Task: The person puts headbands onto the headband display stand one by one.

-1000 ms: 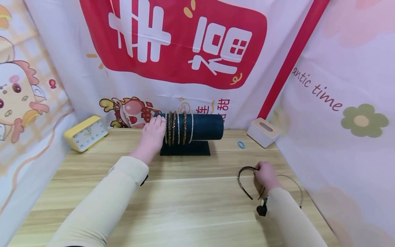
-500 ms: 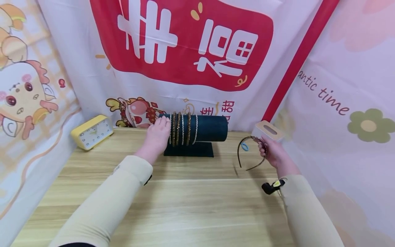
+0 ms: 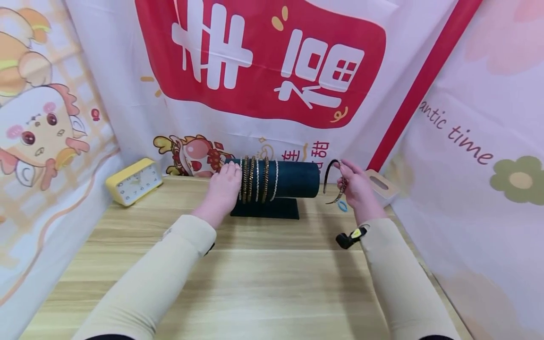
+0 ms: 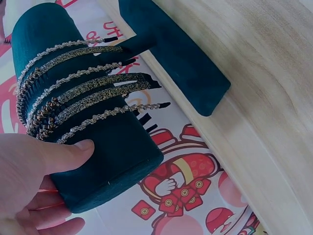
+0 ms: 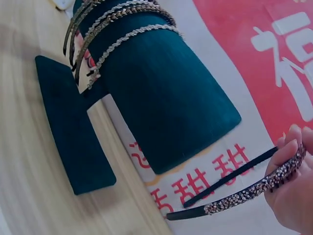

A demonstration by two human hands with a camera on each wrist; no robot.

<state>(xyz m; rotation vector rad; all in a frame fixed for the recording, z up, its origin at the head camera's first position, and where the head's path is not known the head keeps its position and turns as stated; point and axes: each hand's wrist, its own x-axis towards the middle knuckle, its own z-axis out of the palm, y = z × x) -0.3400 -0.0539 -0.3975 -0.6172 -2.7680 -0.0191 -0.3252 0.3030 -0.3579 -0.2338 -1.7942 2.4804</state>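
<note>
A dark teal cylindrical headband stand (image 3: 297, 179) stands at the back of the table, with several beaded and glittery headbands (image 4: 93, 90) around its left half. My left hand (image 3: 225, 186) grips its left end, thumb on top and fingers round the far side in the left wrist view. Off the stand's right end, my right hand (image 3: 357, 189) holds another headband (image 5: 244, 193) up by its curved top. It is dark and studded with small shiny stones, and both tips point toward the cylinder's bare end, apart from it.
A yellow alarm clock (image 3: 134, 182) sits at the back left. Below and behind my right hand are a small blue ring (image 3: 342, 206) and a white box with a wooden lid (image 3: 384, 185). Printed cloth walls (image 3: 263, 125) stand close behind and on both sides.
My right hand has lifted the headband off the table and carried it forward and left to the stand's right end. My left hand has kept its grip on the stand's left end.
</note>
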